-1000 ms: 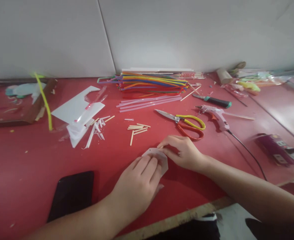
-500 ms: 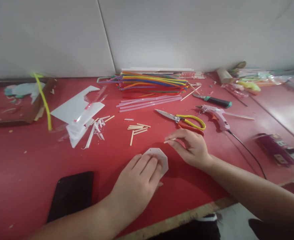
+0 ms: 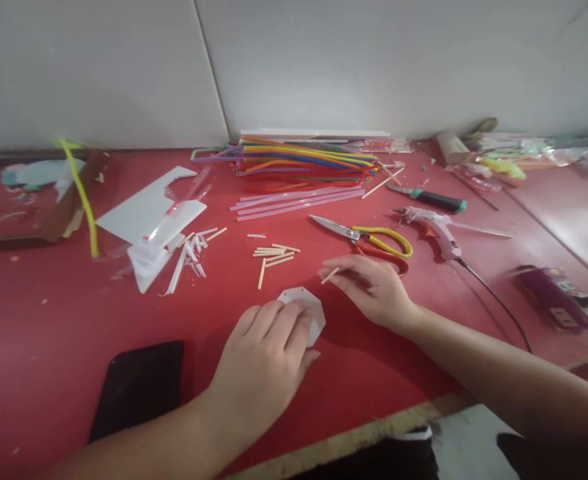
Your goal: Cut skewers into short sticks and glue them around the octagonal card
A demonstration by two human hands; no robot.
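Left hand lies flat, fingers loosely together, fingertips pressing down on a white octagon cutout. Cutout lies on the red worktop, near the front edge, roughly centre; its far and right edges show, the rest is under the fingers. Right hand is just right of the cutout, not touching it, thumb and forefinger pinched on a short wooden stick. Stick tip points left toward the cutout and sits above its far right corner; I can't tell if it touches.

Rest, left to right:
- Shallow brown tray at far left with paper scraps in it.
- Yellow-green stem leaning across the tray's right edge.
- Black phone face down, front left, just beside the left forearm.
- White card sheet with crumpled clear wrap on it.
- White strip offcuts just right of the sheet.
- Small pile of cut sticks just behind the cutout.
- Clear glue sticks in a row, coloured straws bundle behind them against the wall.
- Scissors, yellow and red handles, just behind the right hand, blades pointing left.
- Craft knife, then pink glue gun lying on its side, its black cable running right and toward the front edge.
- Purple power strip at far right.
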